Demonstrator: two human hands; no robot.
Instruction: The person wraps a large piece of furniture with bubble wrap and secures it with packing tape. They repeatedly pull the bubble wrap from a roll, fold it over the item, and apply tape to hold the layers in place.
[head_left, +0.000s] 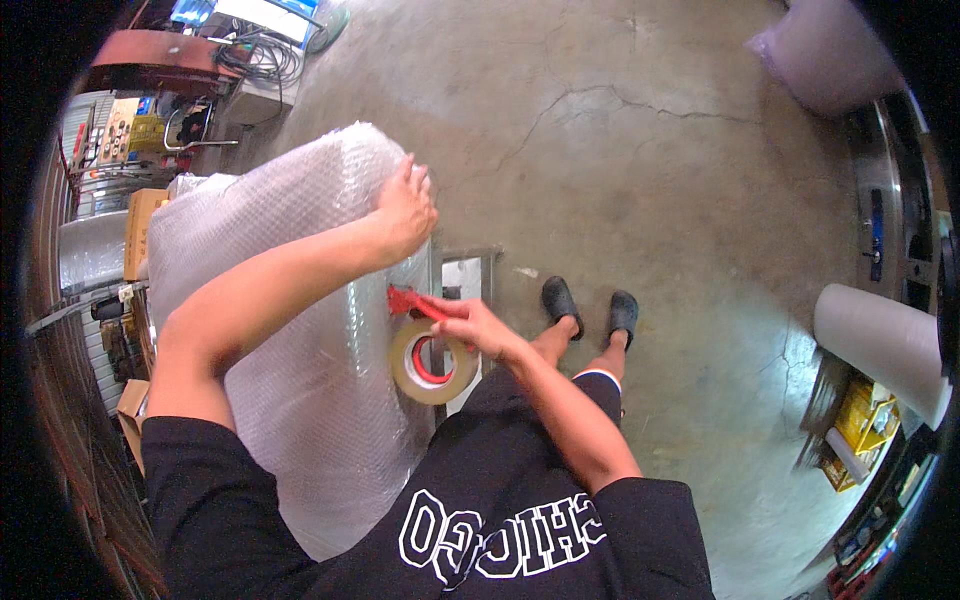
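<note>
A large bundle in clear bubble wrap (310, 390) stands at my left side, its top running from the far end back toward my body. My left hand (405, 212) lies on the far right edge of the wrap, fingers stretched out and pressing against it. Closer to me, my right hand (472, 326) is closed around the handle of a red tape dispenser (408, 299). A wide roll of tan packing tape (403, 372) sits on the dispenser. The dispenser's head touches or nearly touches the right side of the wrap; I cannot tell which.
Cracked concrete floor (690, 180) spreads out to the right. A foam roll (880, 350) and a yellow crate (865, 415) line the right side. Cables (270, 62) lie on equipment at the far left, with a cardboard box (145, 235) beyond the bundle.
</note>
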